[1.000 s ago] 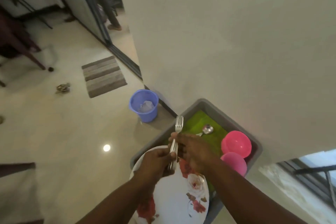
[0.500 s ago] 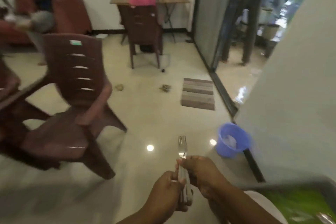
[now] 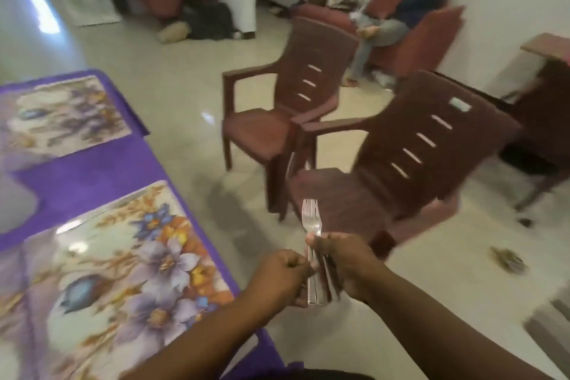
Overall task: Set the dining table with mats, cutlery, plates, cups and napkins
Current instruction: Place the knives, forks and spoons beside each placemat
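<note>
Your right hand (image 3: 345, 265) is clamped around a bundle of cutlery (image 3: 314, 259), held upright in front of you over the floor (image 3: 191, 95), just off the tabletop (image 3: 92, 163) edge. The tines of a fork (image 3: 311, 216) stick up above your fist; the handles run down below it, too blurred to count. Your left hand (image 3: 282, 276) is closed in a loose fist, its fingertips pinching the handles beside your right hand.

The tabletop lies to your left under a purple cloth. Two floral mats lie flat on it: the near mat (image 3: 117, 281) right beside your left forearm, the far mat (image 3: 68, 117) further along the same edge, well apart from the first.

Two brown plastic chairs stand on the floor ahead, the near chair (image 3: 410, 157) just beyond the fork, the far chair (image 3: 290, 102) behind it.
</note>
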